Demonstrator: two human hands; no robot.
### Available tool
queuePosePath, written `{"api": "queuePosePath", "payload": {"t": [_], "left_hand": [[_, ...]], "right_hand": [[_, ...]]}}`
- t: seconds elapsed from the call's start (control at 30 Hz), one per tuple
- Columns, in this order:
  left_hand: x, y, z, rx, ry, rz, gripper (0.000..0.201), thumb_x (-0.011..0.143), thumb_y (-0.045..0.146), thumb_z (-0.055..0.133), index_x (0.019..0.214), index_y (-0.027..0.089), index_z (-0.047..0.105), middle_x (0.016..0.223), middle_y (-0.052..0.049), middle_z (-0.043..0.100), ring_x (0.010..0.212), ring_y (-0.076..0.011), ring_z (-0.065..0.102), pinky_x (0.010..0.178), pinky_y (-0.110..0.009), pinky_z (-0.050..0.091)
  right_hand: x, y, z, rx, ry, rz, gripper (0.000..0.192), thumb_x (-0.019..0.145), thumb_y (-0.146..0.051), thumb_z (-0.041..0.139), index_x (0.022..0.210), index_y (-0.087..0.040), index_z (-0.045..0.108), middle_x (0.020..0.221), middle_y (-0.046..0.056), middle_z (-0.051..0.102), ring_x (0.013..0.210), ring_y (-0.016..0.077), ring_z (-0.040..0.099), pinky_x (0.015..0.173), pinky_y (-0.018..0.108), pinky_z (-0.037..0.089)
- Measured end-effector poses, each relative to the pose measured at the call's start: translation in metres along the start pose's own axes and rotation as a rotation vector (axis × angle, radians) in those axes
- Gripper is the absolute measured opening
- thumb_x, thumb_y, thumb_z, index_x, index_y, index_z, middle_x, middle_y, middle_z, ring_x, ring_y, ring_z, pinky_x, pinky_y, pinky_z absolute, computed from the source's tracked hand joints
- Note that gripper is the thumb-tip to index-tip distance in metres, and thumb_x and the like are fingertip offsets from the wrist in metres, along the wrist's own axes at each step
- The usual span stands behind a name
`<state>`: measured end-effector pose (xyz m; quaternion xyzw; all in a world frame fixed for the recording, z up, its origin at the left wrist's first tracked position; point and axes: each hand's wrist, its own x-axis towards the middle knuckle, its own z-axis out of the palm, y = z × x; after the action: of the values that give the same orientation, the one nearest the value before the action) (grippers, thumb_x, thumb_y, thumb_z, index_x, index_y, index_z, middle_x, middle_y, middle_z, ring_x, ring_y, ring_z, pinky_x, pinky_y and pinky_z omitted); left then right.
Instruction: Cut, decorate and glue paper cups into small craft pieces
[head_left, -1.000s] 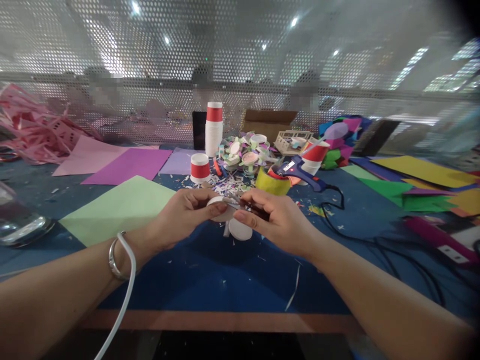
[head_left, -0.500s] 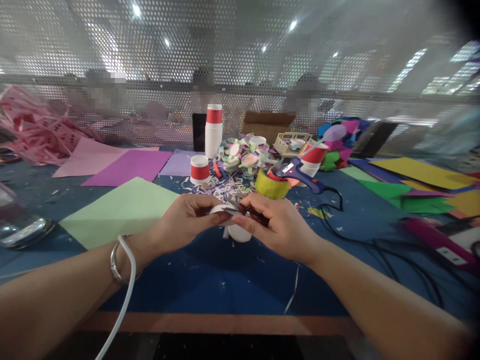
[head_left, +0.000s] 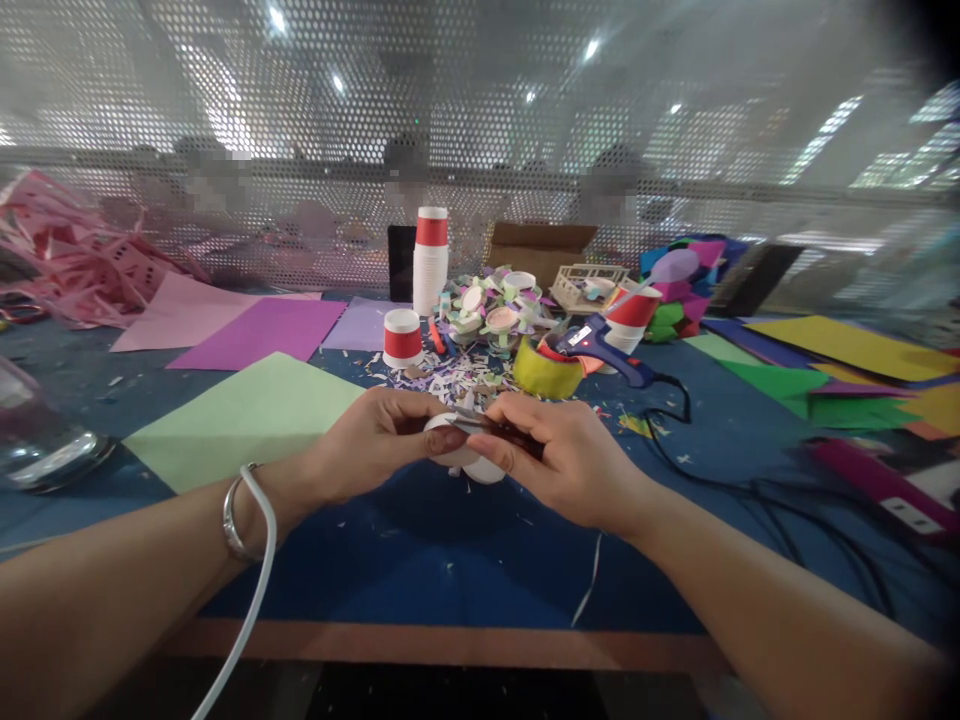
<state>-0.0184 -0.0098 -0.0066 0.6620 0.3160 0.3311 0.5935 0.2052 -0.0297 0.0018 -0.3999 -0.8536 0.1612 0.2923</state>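
Between the thumb and fingers of my left hand [head_left: 367, 440] is a white paper piece [head_left: 437, 428], curved along its edge. My right hand [head_left: 566, 458] is closed around the dark handles of a pair of scissors [head_left: 466, 415]. The metal blades point left and lie at the paper, close to my left fingertips. Just below and between the hands shows a white round piece [head_left: 486, 470], partly hidden by my fingers. Small paper scraps [head_left: 469, 376] are scattered on the blue table beyond both hands.
A red-and-white paper cup [head_left: 403, 340] stands before a tall cup stack [head_left: 430, 265]. A blue glue gun [head_left: 600, 345] rests by a yellow tape roll [head_left: 544, 372], its black cord running right. Colored sheets [head_left: 255, 415] lie left; a purple power strip [head_left: 885, 490] lies right.
The white paper piece has tilted, so more of its flat face shows. The scissor blades have shifted slightly at its edge. Both hands stay in nearly the same place.
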Motion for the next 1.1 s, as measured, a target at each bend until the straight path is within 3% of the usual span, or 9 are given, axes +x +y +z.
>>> {"api": "queuePosePath", "payload": {"t": [0.37,0.7,0.9,1.1], "left_hand": [[0.0033,-0.0030,-0.0045,0.034,-0.008,0.031,0.014,0.089,0.027,0.071,0.085,0.014,0.074,0.077,-0.002,0.072,0.074,-0.0118,0.064,0.071,-0.023,0.051],[0.0035,-0.0040,-0.0036,0.013,-0.024,0.055,0.014,0.090,0.023,0.069,0.080,0.013,0.070,0.074,0.000,0.069,0.071,-0.0087,0.064,0.068,-0.019,0.051],[0.0023,0.0030,-0.0035,0.063,-0.023,0.070,0.018,0.091,0.019,0.067,0.074,0.013,0.067,0.067,0.002,0.065,0.065,-0.0070,0.061,0.064,-0.017,0.050],[0.0022,0.0018,-0.0048,0.070,-0.001,0.043,0.014,0.091,0.023,0.068,0.081,0.013,0.070,0.073,0.000,0.067,0.068,-0.0086,0.063,0.065,-0.018,0.050]], "right_hand": [[0.0004,0.0002,0.0009,0.061,0.021,0.014,0.026,0.094,-0.036,0.065,0.078,-0.018,0.058,0.059,-0.006,0.049,0.051,0.0067,0.040,0.050,0.023,0.030],[0.0007,-0.0001,0.0017,0.088,0.020,0.025,0.032,0.095,-0.040,0.063,0.074,-0.016,0.058,0.058,-0.006,0.043,0.051,0.0067,0.036,0.048,0.023,0.028],[0.0012,-0.0016,0.0012,0.094,0.002,0.059,0.039,0.100,-0.046,0.053,0.074,-0.017,0.058,0.061,-0.004,0.046,0.055,0.0086,0.038,0.051,0.025,0.029],[0.0029,0.0006,0.0020,0.238,0.025,0.124,0.043,0.098,-0.052,0.054,0.072,-0.018,0.056,0.062,-0.004,0.042,0.056,0.0088,0.036,0.050,0.026,0.028]]}}
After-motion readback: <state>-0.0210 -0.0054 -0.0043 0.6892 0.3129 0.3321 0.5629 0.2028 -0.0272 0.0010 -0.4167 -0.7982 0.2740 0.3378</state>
